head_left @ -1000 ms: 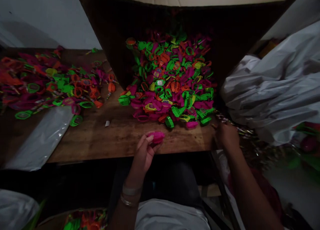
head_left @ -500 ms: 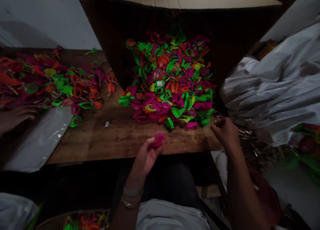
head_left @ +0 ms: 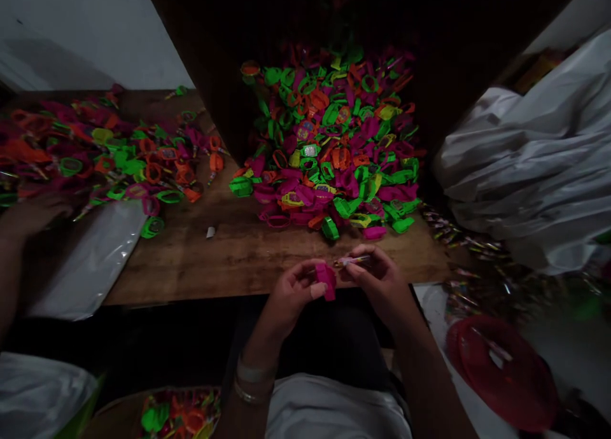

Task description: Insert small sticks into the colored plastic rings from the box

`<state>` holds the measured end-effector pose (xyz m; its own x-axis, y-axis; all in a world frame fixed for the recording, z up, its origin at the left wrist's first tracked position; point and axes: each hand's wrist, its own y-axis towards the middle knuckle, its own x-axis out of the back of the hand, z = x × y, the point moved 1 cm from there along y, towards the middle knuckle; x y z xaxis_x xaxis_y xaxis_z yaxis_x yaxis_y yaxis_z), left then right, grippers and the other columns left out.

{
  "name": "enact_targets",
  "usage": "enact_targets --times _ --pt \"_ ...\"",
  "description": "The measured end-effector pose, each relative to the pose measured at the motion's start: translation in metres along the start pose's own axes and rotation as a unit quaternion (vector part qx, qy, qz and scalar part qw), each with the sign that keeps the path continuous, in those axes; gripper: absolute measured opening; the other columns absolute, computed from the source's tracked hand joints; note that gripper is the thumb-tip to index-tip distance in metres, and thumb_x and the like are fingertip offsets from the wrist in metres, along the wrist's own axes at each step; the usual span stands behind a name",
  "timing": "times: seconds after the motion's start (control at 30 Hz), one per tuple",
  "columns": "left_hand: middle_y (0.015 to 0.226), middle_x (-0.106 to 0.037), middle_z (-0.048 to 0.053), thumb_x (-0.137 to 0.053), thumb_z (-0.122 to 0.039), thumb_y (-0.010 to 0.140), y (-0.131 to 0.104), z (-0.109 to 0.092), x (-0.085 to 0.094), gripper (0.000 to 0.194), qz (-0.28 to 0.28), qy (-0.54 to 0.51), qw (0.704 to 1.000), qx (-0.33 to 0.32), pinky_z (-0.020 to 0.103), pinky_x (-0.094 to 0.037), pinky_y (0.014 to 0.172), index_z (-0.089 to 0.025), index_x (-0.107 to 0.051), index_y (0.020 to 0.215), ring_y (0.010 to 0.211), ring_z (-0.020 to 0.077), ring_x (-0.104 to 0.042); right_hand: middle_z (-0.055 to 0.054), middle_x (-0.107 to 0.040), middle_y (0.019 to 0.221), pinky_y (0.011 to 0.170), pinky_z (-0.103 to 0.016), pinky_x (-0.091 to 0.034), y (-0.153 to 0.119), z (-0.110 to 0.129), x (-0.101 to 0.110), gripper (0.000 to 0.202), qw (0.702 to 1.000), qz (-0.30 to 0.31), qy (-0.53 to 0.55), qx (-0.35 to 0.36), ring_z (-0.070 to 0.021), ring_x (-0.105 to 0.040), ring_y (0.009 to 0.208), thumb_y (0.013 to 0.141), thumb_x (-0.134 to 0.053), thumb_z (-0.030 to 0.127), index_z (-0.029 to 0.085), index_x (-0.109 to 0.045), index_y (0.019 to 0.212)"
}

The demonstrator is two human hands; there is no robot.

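Note:
My left hand (head_left: 292,294) is closed around a pink toy watch (head_left: 325,281), held just above the front edge of the wooden table. Close on its right, my right hand (head_left: 382,277) pinches a slim tube in a printed wrapper (head_left: 352,261) between thumb and fingers. The tube's tip points at the watch; whether they touch I cannot tell. Beyond both hands, a heap of green, pink, orange and yellow toy watches (head_left: 334,156) spills from a dark open box (head_left: 205,63) onto the table (head_left: 229,267).
Toy watches with tubes attached (head_left: 128,159) lie heaped at left, where another person's hand (head_left: 42,213) reaches over a clear plastic bag (head_left: 95,261). Loose tubes (head_left: 449,229) and a white sack (head_left: 529,153) are at right. Below are a red round basket (head_left: 506,375) and more watches (head_left: 184,417).
My right hand has come left from the pile of tubes, bringing one tube close to the watch. My left hand has moved slightly right and turned the watch.

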<state>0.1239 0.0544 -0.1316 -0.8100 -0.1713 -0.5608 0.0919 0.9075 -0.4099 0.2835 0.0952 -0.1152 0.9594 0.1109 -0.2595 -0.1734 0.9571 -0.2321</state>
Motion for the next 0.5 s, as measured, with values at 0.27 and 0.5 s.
enact_targets --times 0.27,0.5 --pt "0.105 -0.07 0.008 -0.084 -0.029 0.06 -0.001 -0.001 -0.008 0.049 0.0 -0.023 1.0 -0.018 0.032 -0.051 0.081 -0.021 -0.068 0.107 0.096 0.0227 -0.064 -0.001 -0.07 0.081 0.059 -0.023 -0.055 -0.013 0.007 -0.002 0.03 1.0 0.015 0.01 -0.014 -0.0117 -0.064 0.062 0.073 -0.078 0.04 0.02 -0.065 0.091" --pt "0.083 -0.069 0.001 -0.085 -0.03 0.057 -0.001 0.004 -0.003 0.037 -0.011 0.02 0.999 -0.043 0.021 -0.047 0.067 -0.019 -0.071 0.089 0.072 0.0123 -0.061 0.0 -0.069 0.082 0.063 -0.022 -0.056 -0.016 0.015 -0.004 0.022 0.995 0.036 -0.064 0.068 -0.0118 -0.066 0.066 0.077 -0.075 0.037 0.022 -0.067 0.09"
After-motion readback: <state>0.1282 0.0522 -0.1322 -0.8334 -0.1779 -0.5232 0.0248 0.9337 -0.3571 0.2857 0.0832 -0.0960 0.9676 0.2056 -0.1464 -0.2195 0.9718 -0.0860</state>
